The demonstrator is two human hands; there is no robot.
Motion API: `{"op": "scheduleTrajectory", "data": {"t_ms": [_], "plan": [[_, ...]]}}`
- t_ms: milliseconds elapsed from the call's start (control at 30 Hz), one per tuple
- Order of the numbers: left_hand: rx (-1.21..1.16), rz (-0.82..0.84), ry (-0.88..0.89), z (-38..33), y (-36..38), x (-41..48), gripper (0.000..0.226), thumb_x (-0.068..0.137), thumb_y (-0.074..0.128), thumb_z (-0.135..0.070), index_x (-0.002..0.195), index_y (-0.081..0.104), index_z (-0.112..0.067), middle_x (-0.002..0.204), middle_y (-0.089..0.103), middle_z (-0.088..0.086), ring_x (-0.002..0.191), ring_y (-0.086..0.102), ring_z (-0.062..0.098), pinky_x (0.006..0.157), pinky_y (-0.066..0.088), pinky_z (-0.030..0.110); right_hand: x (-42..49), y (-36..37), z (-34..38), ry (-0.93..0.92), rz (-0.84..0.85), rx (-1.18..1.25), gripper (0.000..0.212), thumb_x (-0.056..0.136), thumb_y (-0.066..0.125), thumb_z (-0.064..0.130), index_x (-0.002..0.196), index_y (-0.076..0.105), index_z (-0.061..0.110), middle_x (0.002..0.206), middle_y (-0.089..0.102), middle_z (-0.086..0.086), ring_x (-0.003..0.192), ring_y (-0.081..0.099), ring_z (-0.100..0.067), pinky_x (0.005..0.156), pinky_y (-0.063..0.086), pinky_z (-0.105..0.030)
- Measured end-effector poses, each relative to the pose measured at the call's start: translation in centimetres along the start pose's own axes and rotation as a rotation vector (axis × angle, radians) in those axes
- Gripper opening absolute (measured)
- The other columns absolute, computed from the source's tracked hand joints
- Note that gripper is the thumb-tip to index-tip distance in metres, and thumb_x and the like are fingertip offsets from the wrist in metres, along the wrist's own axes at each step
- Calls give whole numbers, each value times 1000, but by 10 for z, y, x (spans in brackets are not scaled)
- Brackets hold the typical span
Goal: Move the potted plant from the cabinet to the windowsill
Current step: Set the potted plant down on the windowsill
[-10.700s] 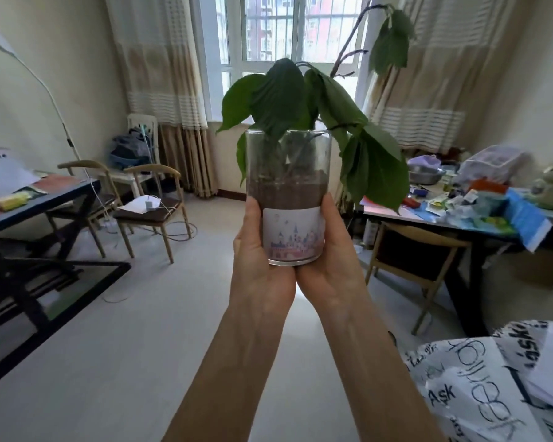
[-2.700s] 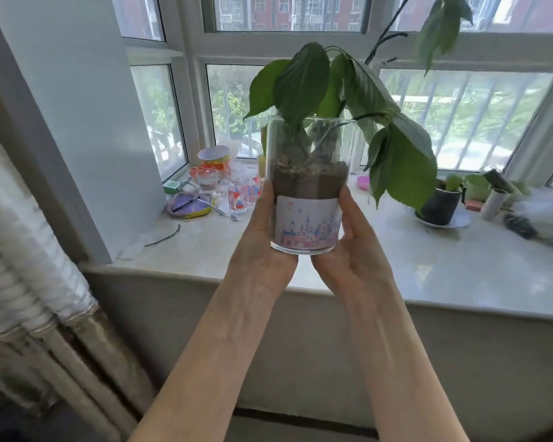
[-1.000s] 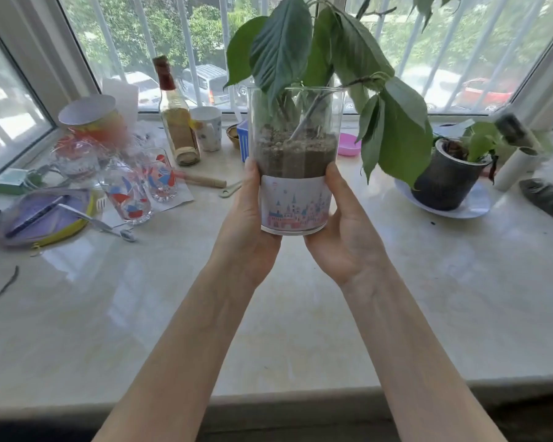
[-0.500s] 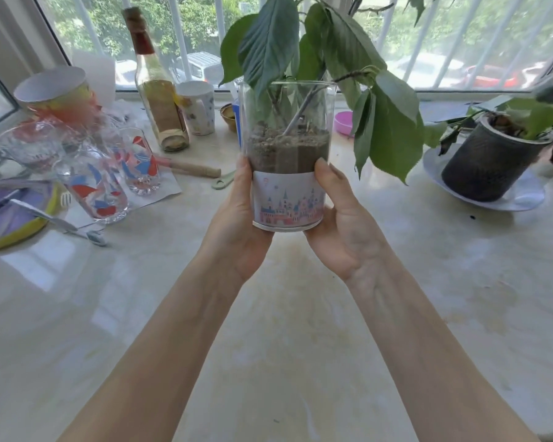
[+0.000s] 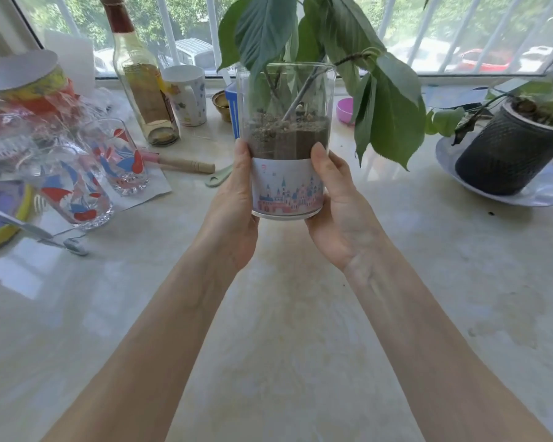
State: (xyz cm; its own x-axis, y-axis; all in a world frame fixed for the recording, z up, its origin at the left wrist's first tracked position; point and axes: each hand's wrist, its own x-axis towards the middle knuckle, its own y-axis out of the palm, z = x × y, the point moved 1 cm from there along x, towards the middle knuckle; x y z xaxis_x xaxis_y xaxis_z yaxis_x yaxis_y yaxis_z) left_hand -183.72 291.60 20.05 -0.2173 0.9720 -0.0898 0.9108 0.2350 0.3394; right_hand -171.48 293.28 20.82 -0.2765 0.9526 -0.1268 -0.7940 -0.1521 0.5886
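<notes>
The potted plant [image 5: 286,148], a clear glass jar of soil with a castle label, stands upright with its long axis vertical, clasped between the left hand [image 5: 233,215] at its 9 o'clock side and the right hand [image 5: 340,218] at its 3 o'clock side, both hands wrapped around its lower half. Its base sits low over a bare patch of the windowsill [image 5: 300,314]; whether it touches, I cannot tell. Clear stone lies toward 6 o'clock, the dark pot [image 5: 511,151] is at 3 o'clock and the painted glasses [image 5: 77,186] at 9 o'clock, so I judge the move is straight down.
</notes>
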Motion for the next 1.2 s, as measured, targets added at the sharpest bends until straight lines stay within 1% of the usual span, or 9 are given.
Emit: {"op": "scheduleTrajectory", "data": {"t_ms": [67, 200, 333, 433, 567, 733, 933, 1033, 1200], "plan": [[38, -14, 18, 1, -1, 3, 61, 100, 30, -58, 140, 59, -22, 134, 70, 1, 124, 66, 13, 110, 48, 38, 4, -3, -1, -3, -6, -19, 41, 93, 64, 30, 129, 47, 19, 109, 69, -3, 107, 64, -21, 97, 55, -40], [69, -20, 46, 3, -1, 5, 49, 102, 30, -55, 123, 66, -29, 123, 75, -6, 113, 70, 5, 97, 54, 26, 11, -5, 0, -17, -17, -67, 37, 92, 65, 31, 124, 49, 20, 105, 70, -1, 105, 65, -19, 95, 56, -39], [49, -31, 47, 7, -2, 9, 44, 102, 31, -53, 115, 68, -32, 117, 77, -7, 111, 72, 6, 95, 55, 29, 17, -10, -3, -15, -39, -110, 28, 93, 64, 32, 115, 52, 21, 99, 71, 2, 101, 66, -18, 100, 53, -43], [37, -49, 50, 11, -3, 13, 42, 102, 34, -52, 110, 70, -32, 117, 77, -4, 110, 73, 9, 99, 55, 35, 21, -13, -5, -8, -52, -141, 25, 92, 64, 34, 112, 53, 23, 98, 71, 3, 100, 65, -17, 103, 52, -45], [37, -64, 47, 14, -1, 17, 42, 103, 36, -50, 113, 70, -28, 118, 77, -1, 109, 73, 11, 99, 55, 36, 28, -19, -7, -14, -74, -183, 29, 91, 65, 39, 112, 52, 24, 100, 69, 1, 105, 64, -19, 108, 49, -50], [47, -62, 44, 16, 2, 22, 42, 104, 36, -47, 104, 72, -26, 99, 81, -6, 98, 76, 8, 90, 59, 31, 34, -24, -10, -13, -93, -206, 28, 91, 65, 41, 109, 52, 24, 98, 68, 2, 104, 63, -19, 109, 47, -53], [46, -50, 34, 21, 1, 28, 42, 104, 35, -46, 101, 72, -26, 93, 81, -8, 93, 77, 6, 83, 61, 28, 38, -29, -9, -1, -107, -245, 30, 92, 64, 41, 111, 52, 23, 98, 68, 2, 104, 63, -19, 107, 49, -52], [23, -41, 29, 23, 0, 29, 41, 105, 34, -45, 105, 70, -25, 97, 81, -7, 94, 77, 7, 81, 61, 27, 38, -29, -10, 15, -107, -247, 28, 92, 65, 40, 110, 54, 23, 98, 70, 2, 104, 64, -20, 106, 50, -52], [23, -47, 22, 26, -3, 32, 41, 104, 35, -45, 105, 71, -26, 100, 80, -6, 97, 77, 9, 86, 61, 30, 40, -28, -11, 13, -113, -269, 32, 91, 64, 41, 114, 53, 21, 103, 71, 0, 107, 65, -21, 105, 51, -52]]}}
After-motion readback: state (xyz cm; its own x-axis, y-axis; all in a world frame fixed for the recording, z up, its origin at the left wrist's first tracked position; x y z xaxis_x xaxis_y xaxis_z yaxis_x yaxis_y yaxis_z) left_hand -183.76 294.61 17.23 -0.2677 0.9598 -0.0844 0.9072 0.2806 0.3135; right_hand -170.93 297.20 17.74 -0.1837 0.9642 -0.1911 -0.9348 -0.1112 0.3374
